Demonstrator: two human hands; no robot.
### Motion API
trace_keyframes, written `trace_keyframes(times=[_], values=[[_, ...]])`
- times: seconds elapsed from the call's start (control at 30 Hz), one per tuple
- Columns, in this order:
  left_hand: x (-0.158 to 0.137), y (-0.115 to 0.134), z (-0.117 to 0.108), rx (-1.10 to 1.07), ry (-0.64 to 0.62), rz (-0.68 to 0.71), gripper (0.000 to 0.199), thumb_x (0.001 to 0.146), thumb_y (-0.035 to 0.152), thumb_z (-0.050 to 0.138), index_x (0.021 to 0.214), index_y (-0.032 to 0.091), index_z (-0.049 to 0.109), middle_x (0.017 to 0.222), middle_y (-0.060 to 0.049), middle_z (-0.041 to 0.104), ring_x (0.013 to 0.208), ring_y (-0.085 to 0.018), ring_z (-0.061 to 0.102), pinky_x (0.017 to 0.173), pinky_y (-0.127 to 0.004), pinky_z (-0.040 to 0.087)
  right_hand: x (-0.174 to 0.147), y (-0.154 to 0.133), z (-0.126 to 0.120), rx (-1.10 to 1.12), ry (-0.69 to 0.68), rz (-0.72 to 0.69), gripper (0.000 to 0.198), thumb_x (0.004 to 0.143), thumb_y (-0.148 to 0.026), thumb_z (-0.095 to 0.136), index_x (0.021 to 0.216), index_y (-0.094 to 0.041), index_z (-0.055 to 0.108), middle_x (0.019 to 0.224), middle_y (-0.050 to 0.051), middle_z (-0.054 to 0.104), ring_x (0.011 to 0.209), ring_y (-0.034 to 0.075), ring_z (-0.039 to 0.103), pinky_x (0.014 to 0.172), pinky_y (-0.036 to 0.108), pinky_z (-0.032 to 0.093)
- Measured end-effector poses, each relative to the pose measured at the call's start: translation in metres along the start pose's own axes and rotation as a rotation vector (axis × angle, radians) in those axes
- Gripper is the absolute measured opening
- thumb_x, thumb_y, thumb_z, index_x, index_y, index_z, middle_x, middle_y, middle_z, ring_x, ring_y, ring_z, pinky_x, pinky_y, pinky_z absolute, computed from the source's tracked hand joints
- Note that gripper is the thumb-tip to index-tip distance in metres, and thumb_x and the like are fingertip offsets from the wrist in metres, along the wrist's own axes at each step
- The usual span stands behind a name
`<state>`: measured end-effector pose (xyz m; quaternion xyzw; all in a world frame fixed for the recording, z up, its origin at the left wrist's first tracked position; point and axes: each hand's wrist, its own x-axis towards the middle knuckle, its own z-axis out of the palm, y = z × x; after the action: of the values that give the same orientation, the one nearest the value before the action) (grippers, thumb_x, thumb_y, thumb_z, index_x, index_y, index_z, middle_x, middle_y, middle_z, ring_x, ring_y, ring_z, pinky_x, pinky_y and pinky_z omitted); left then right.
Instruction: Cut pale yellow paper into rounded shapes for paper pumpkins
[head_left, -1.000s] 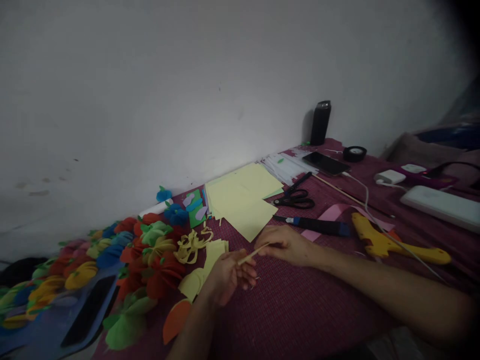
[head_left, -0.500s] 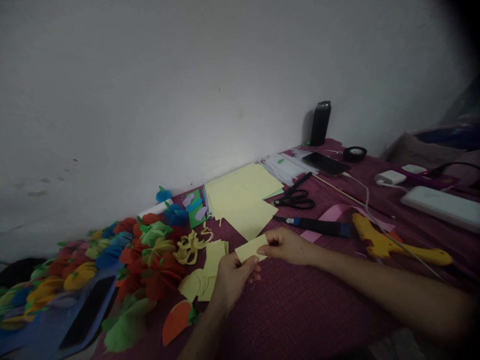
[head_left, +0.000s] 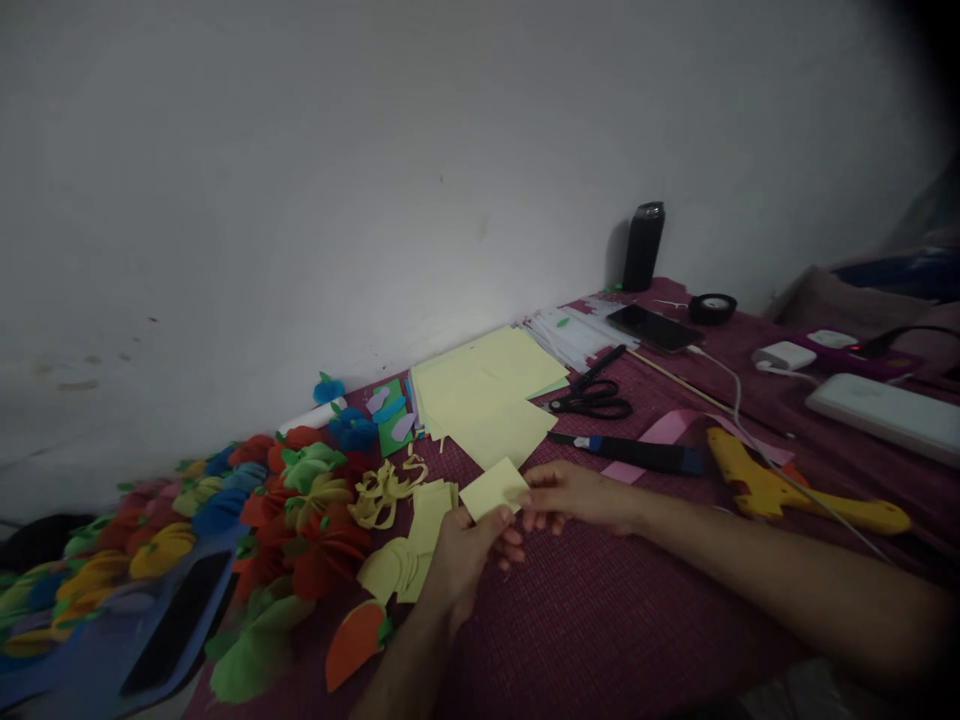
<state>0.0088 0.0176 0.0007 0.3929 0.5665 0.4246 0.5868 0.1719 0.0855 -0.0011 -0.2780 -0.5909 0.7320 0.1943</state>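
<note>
A small pale-yellow piece of paper [head_left: 493, 487] is held between the thumb and fingers of my left hand [head_left: 466, 560]. At its right edge, the fingers of my right hand [head_left: 574, 497] pinch it, with the fingertips partly hidden. Just left of my left hand lie yellow paper rectangles [head_left: 429, 515] and rounded yellow cutouts [head_left: 388, 568]. Curled yellow paper offcuts [head_left: 382, 495] rest behind these. Beyond the held piece is a stack of large yellow sheets [head_left: 487, 385]. Near my left wrist sits an orange paper half-round [head_left: 354, 642] with a green bit.
Colourful paper shapes [head_left: 326, 545] crowd the left side. To the right lie black scissors [head_left: 592, 400], a utility knife [head_left: 641, 453], pink ribbon [head_left: 667, 428] and a yellow glue gun [head_left: 750, 480] crossed by a white cable. A phone [head_left: 652, 328] and black bottle [head_left: 643, 247] stand farther back.
The held paper now shows a wider, squarer face and sits slightly higher. My right fingers have shifted from over its front to its right edge. My left hand has barely moved.
</note>
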Motion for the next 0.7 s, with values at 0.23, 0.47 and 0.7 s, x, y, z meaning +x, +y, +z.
trace_keyframes(times=[0.23, 0.47, 0.7], values=[[-0.001, 0.000, 0.002, 0.097, -0.115, 0.061, 0.029, 0.074, 0.036, 0.054, 0.069, 0.008, 0.061, 0.057, -0.004, 0.060, 0.046, -0.011, 0.056, 0.043, -0.020, 0.036, -0.001, 0.003, 0.004, -0.072, -0.084, -0.093, 0.020, 0.071, -0.032, 0.059, 0.074, -0.013, 0.060, 0.064, -0.001, 0.058, 0.056, 0.007, 0.052, 0.049, 0.017, 0.037], [0.001, 0.000, 0.002, 0.218, 0.013, 0.122, 0.026, 0.072, 0.034, 0.054, 0.071, 0.009, 0.059, 0.053, -0.003, 0.060, 0.044, -0.012, 0.056, 0.043, -0.020, 0.036, 0.001, 0.000, -0.015, -0.086, 0.048, 0.010, 0.018, 0.067, -0.030, 0.062, 0.066, -0.013, 0.058, 0.058, 0.001, 0.062, 0.050, 0.009, 0.053, 0.047, 0.019, 0.037], [0.005, -0.001, 0.001, 0.088, 0.069, 0.160, 0.027, 0.071, 0.036, 0.053, 0.071, 0.010, 0.058, 0.055, -0.004, 0.060, 0.044, -0.012, 0.055, 0.043, -0.021, 0.035, 0.000, -0.012, -0.027, -0.114, 0.141, 0.013, 0.025, 0.069, -0.037, 0.061, 0.079, -0.015, 0.059, 0.076, 0.004, 0.064, 0.061, 0.010, 0.054, 0.051, 0.019, 0.039]])
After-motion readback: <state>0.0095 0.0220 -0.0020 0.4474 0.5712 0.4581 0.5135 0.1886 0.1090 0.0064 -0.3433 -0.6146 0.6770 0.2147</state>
